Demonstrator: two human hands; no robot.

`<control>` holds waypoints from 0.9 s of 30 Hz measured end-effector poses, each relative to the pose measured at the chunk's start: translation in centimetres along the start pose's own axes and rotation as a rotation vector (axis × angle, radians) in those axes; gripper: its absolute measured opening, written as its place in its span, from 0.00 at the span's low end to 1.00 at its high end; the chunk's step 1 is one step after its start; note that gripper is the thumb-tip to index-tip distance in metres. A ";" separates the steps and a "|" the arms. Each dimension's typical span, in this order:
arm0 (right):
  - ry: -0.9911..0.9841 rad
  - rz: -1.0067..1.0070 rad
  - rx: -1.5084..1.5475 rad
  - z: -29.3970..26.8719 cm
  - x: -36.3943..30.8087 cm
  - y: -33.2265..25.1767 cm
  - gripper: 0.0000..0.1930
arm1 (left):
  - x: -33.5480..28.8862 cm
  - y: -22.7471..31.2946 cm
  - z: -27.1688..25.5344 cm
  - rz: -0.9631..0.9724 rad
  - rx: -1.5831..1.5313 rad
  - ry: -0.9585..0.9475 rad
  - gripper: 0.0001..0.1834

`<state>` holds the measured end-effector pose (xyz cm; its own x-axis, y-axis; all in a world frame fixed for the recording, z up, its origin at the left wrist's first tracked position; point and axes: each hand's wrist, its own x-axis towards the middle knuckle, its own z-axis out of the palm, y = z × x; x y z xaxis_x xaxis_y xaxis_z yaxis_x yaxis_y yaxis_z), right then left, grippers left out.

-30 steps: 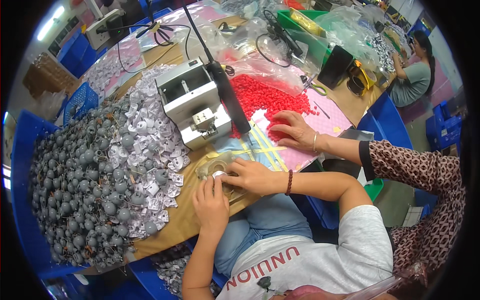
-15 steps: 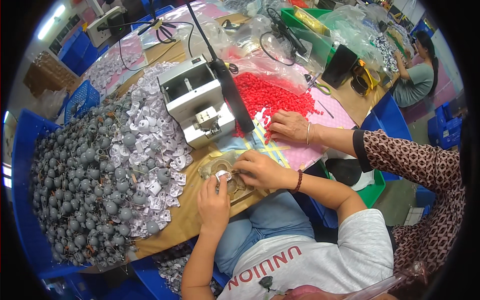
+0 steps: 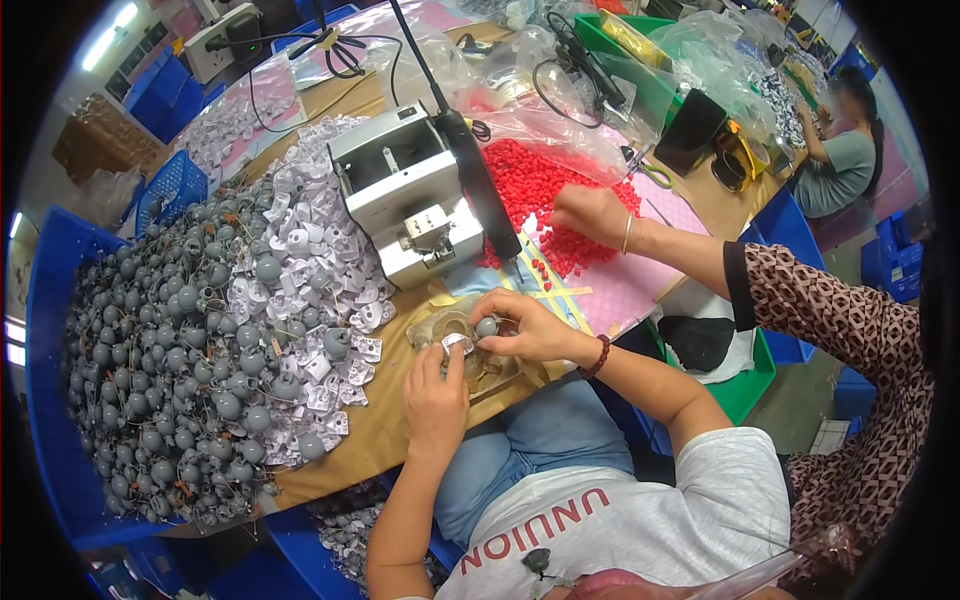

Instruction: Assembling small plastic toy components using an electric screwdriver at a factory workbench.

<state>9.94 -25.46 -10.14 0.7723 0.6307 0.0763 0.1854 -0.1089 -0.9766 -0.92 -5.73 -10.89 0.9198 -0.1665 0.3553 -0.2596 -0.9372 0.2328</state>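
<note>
A translucent moulded block [image 3: 484, 388] with hollows lies on the brown table covering in front of me. My left hand [image 3: 437, 392] is closed on a small white plastic part [image 3: 457, 344] at the block, its fingertips pressed on it. Beside it my right hand [image 3: 530, 328] pinches a grey ball-shaped part [image 3: 486, 327] between thumb and fingers, just above the block. A co-worker's hand [image 3: 597, 217] in a patterned sleeve hovers over the pile of small red parts [image 3: 530, 180] to the right.
At the left a blue bin [image 3: 55, 300] overflows with grey ball parts [image 3: 150, 370], beside heaped white parts [image 3: 320, 250]. A silver-grey machine [image 3: 408, 200] with a black upright stands behind my hands. Scissors [image 3: 655, 175] and a dark phone-like slab [image 3: 690, 132] lie farther right.
My right hand has lifted slightly, and a grey ball now shows in its fingers. The co-worker's hand has risen from the table, and a few red parts now lie on the taped strip.
</note>
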 end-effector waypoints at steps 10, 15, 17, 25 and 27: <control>0.009 0.117 0.219 -0.1 -0.1 1.4 0.18 | 0.2 0.5 -0.1 -0.023 -0.044 0.021 0.26; 0.031 0.117 0.362 0.0 0.5 2.0 0.22 | 0.1 0.4 -0.1 -0.027 -0.053 0.031 0.25; 0.012 0.109 0.377 -0.2 0.7 2.0 0.22 | 0.0 0.2 0.1 -0.028 -0.056 0.039 0.25; -0.029 0.180 0.545 -0.5 1.6 1.5 0.23 | 0.1 0.1 0.0 -0.006 -0.051 0.064 0.22; -0.035 0.188 0.564 -0.5 1.7 1.5 0.23 | 0.0 0.1 0.0 -0.004 -0.052 0.068 0.22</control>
<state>11.87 -24.90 -11.39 0.7383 0.6662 -0.1055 -0.3111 0.1975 -0.9296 -0.96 -5.82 -10.86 0.8994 -0.1400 0.4141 -0.2725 -0.9203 0.2808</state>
